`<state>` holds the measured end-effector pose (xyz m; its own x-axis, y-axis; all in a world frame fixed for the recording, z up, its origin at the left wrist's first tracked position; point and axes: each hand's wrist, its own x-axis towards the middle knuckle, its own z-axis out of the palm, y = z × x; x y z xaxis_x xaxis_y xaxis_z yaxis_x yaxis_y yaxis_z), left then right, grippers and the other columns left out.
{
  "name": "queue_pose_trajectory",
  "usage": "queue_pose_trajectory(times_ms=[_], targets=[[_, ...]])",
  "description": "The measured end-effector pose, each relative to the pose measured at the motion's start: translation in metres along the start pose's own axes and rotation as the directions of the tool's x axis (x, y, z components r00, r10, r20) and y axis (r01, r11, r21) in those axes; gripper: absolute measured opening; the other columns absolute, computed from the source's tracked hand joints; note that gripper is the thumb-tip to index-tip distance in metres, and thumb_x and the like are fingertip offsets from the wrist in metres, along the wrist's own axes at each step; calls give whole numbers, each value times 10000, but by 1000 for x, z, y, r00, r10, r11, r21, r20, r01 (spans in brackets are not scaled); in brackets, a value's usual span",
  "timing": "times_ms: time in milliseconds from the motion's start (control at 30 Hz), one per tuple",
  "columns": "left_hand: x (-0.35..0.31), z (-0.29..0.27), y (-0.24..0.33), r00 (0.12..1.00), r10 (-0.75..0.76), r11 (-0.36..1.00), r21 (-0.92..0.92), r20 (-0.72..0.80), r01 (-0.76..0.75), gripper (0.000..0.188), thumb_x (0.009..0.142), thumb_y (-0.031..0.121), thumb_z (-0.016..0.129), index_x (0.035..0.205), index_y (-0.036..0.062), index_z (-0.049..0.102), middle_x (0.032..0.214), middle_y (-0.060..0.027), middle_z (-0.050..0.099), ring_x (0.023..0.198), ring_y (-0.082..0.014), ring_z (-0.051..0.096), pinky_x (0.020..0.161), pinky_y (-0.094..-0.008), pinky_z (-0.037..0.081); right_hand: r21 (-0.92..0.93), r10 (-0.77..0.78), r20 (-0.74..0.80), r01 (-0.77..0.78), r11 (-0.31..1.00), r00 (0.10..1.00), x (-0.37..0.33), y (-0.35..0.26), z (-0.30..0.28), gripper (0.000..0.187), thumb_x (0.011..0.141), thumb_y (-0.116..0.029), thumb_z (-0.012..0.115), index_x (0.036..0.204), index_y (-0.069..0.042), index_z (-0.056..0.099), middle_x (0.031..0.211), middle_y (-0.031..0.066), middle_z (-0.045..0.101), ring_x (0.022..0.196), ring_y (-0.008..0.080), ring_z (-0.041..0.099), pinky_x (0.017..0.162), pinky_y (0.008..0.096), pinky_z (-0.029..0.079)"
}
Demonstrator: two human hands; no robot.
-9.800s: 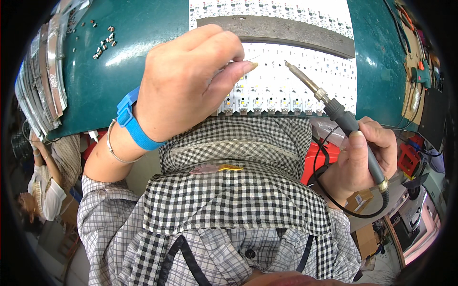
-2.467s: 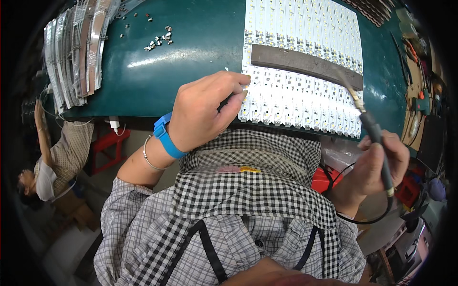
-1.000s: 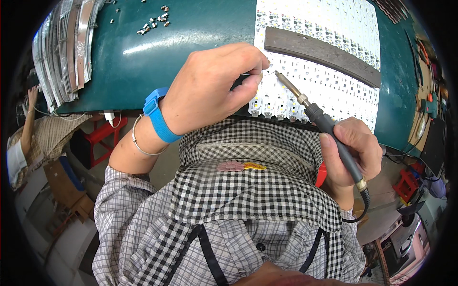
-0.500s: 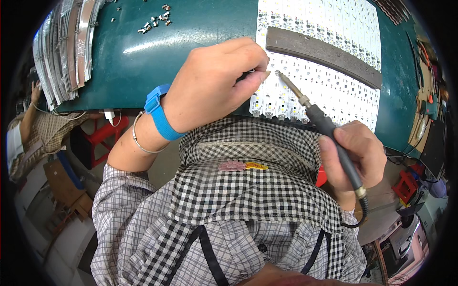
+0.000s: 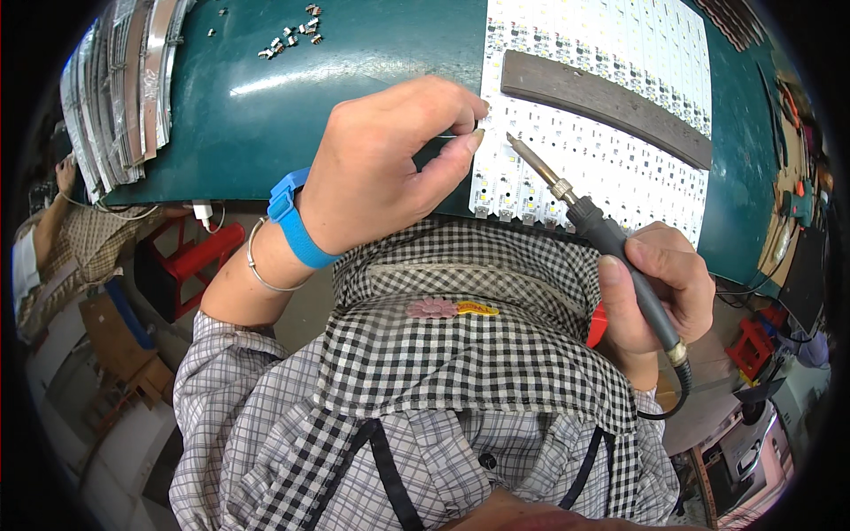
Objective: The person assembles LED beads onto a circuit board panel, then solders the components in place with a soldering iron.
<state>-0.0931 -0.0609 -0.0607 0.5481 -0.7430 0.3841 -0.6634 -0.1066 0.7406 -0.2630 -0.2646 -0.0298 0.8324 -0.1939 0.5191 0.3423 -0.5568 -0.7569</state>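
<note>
Held like a pen in my right hand (image 5: 660, 288) is a soldering iron (image 5: 602, 230) with a dark handle. Its tip points up-left, over or on the left part of a panel of white LED circuit boards (image 5: 611, 186); contact cannot be told. My left hand (image 5: 398, 155) is closed in a pinch at the panel's left edge, just left of the iron's tip. A thin strand of solder wire (image 5: 444, 136) shows between its thumb and forefinger. A dark flat bar (image 5: 602, 106) lies across the panel.
The green tabletop (image 5: 266, 142) carries a small pile of components (image 5: 292, 37) at the back. Stacked metallic strips (image 5: 124, 97) stand at the far left. A red stool (image 5: 190, 261) is below the table, and another person's arm (image 5: 53, 208) shows at the left edge.
My left hand has drawn slightly left, widening the gap to the iron's tip. The tip has moved a little left over the boards. Both hands keep their grips.
</note>
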Motion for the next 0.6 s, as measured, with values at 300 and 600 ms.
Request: queue_pose_trajectory(times_ms=[300,600], targets=[[0,-1,-2,998,37,991,129,42,-42,109,771,2,717,782,38,615,972,-84,751,468,-79,463,442,-229,399,-60,5,-1,-5,998,1000,-1,2,4,288,701,6,832,837,12,578,604,99,614,482,175,602,418,273,446],[-1,0,-3,999,28,991,133,27,-32,112,774,19,730,789,48,623,963,-70,750,464,-73,454,434,-226,388,-68,-74,18,75,995,997,3,5,10,292,676,12,841,813,26,583,594,113,616,463,185,605,386,276,434]])
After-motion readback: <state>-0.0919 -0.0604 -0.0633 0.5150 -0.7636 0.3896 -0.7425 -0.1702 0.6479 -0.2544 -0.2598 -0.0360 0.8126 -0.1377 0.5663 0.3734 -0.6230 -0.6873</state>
